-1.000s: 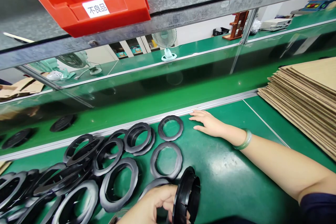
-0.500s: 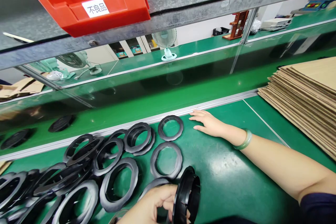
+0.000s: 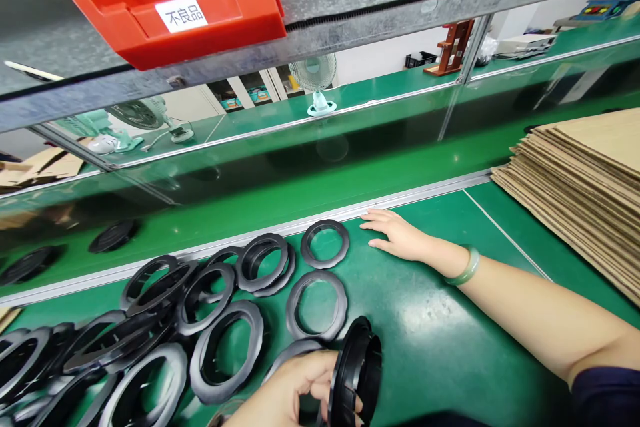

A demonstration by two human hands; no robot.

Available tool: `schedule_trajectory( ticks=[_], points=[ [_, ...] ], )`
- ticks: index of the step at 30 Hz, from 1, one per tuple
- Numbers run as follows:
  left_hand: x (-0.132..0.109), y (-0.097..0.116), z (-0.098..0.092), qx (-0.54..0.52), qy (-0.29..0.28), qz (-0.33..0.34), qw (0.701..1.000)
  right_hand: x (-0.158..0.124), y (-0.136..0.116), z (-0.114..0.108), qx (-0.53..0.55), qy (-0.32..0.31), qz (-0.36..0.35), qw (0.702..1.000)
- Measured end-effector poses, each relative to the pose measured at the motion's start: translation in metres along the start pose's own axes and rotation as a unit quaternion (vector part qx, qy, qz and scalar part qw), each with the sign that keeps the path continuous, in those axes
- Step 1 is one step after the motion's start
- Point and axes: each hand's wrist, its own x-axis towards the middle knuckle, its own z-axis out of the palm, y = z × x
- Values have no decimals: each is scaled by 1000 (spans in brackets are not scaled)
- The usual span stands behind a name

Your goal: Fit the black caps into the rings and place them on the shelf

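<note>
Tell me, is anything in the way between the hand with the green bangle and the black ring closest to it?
No, nothing visible is in the way. The right hand lies flat on the green mat, and the black plastic ring sits just past its fingertips, not touching them. Only green mat shows between them.

Two hands, one red bin, two desk fans, black rings (overlapping, uncountable)

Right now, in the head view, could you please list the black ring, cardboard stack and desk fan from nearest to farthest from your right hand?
From the right hand:
1. Black ring, just left.
2. Cardboard stack, right.
3. Desk fan, far bench.
</note>
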Motion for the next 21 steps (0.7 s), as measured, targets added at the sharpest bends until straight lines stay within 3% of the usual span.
schedule_trajectory(
  ticks=[10, 21],
  points=[
    [2, -13, 0, 16, 4, 1, 1000, 0, -1, -2, 1, -1, 2, 1000],
    [3, -16, -7, 102, 11, 30, 994, 1, -7, -5, -12, -19, 17, 1000]
  ],
)
